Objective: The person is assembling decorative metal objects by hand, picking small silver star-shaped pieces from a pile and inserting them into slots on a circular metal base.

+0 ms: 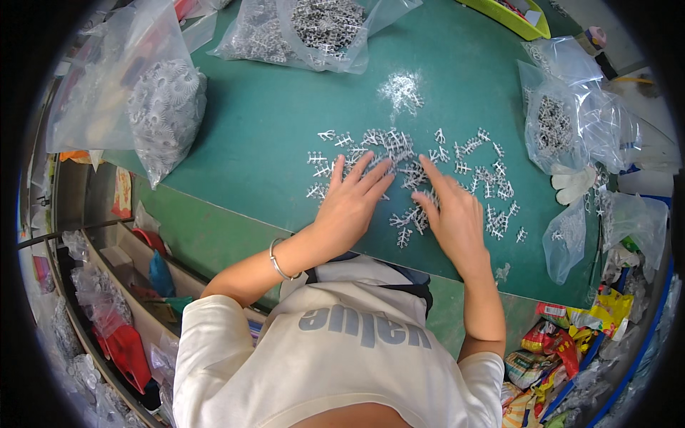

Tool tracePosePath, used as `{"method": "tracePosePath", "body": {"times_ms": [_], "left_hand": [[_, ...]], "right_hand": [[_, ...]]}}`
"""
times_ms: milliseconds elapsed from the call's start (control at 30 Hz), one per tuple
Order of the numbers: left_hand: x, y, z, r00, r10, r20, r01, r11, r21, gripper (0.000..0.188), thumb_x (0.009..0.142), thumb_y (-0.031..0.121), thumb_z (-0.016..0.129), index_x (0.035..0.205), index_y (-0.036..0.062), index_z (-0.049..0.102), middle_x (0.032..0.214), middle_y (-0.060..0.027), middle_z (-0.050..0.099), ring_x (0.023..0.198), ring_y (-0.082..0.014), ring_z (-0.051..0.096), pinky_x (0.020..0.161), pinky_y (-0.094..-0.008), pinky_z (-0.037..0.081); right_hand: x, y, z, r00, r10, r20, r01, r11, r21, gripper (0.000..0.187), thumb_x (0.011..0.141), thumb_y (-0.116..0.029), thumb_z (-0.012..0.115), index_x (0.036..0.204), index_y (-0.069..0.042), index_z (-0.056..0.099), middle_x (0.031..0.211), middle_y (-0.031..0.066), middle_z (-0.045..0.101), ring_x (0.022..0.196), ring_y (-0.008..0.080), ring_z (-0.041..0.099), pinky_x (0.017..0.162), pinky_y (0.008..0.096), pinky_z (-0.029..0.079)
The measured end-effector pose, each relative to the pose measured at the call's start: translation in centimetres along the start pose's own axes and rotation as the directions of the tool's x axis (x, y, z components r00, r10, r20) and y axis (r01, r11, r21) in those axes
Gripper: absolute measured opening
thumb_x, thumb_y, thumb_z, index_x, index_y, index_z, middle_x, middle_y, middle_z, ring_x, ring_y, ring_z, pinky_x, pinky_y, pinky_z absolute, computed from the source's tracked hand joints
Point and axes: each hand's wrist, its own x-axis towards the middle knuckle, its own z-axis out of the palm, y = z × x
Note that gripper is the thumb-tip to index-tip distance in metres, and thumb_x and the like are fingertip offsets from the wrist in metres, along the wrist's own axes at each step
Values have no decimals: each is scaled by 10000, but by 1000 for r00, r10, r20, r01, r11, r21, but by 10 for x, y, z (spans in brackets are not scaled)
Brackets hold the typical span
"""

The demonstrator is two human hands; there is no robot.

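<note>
Green table (264, 128): white glove (573, 187) by right edge, lime tray (524, 28) far right, colourful packets (549, 337) off near-right corner.

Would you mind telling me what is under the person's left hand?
Small grey branched pieces and green tabletop show beside the left hand. Anything directly beneath it is covered and cannot be seen.

Small silver-grey branched pieces (397, 145), like flat twigs with paired side arms, lie loose and turned every way, from the frame's centre to right of centre. They crowd thickest near the centre, overlapping; a lone branched piece (521, 234) sits apart at the cluster's lower right.
</note>
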Motion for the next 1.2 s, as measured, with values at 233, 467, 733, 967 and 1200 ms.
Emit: {"method": "tracePosePath", "body": {"times_ms": [233,467,733,967,1200], "left_hand": [[-24,-11,-14,996,-85,-19,82,985,-153,340,785,-10,596,1118,59,571,1298,-111,475,1262,-337,383,1049,-574,207],[-31,-22,-18,971,-222,-93,190,943,-272,328,768,-28,621,1084,52,590,1268,-115,500,1242,-326,418,1068,-513,236],[-28,-21,-15,977,-176,-118,131,940,-313,271,761,-67,601,1006,46,626,1197,-109,547,1209,-315,460,1063,-505,259],[-32,-19,-21,951,-210,-226,123,930,-346,267,744,-58,628,987,52,631,1159,-100,560,1157,-308,496,1047,-532,269],[-29,-14,-21,939,-280,-198,243,951,-191,290,771,-28,623,1049,52,614,1209,-126,538,1187,-335,471,1041,-521,282]], "right_hand": [[6,18,-6,998,66,-25,-65,997,32,183,776,-189,682,910,-68,656,751,122,582,611,306,577,544,394,440],[2,31,-24,970,162,-179,-175,983,-58,199,795,-142,657,972,-51,654,823,155,629,671,322,589,608,385,461],[22,3,20,994,-72,-78,72,997,-7,167,752,-88,681,914,-85,638,728,90,548,544,261,548,494,360,433],[13,13,4,991,4,-135,23,979,203,93,763,-89,685,833,-52,635,738,94,573,546,261,550,504,338,427],[19,1,21,996,61,-64,-58,997,45,158,758,-150,707,826,-26,637,775,120,614,628,306,588,566,379,455]]}}
